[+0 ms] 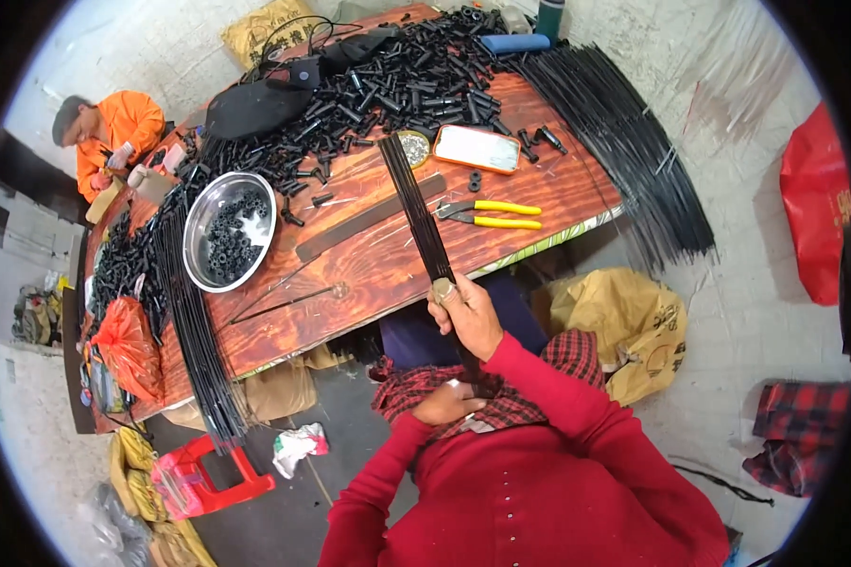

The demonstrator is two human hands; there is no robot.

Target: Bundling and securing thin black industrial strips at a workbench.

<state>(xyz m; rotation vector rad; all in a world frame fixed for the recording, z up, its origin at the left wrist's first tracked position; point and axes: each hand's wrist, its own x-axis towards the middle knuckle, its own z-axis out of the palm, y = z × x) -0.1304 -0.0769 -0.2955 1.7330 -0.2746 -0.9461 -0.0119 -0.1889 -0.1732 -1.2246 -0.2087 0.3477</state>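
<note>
My right hand [468,317] is closed around a bundle of thin black rods [416,208], which slants up and left over the table's front edge. A brownish-gold band or piece [443,289] shows at its thumb. Down at my lap, my left hand [449,404] is curled at the bundle's lower end, its fingertips partly hidden; something white is on its thumb. Red-and-black checked cloth [563,364] covers my lap. Beyond the bundle, yellow-handled pliers [506,214] lie on the table, near a flat dark bar [369,219].
The wooden table [359,298] bears a heap of black tubular parts [397,85], a steel bowl [188,236] of black rings and an orange-rimmed tray [477,148]. More rods [624,151] overhang its right edge. At far left sits a person in orange [128,118]. A red stool [219,493] stands below.
</note>
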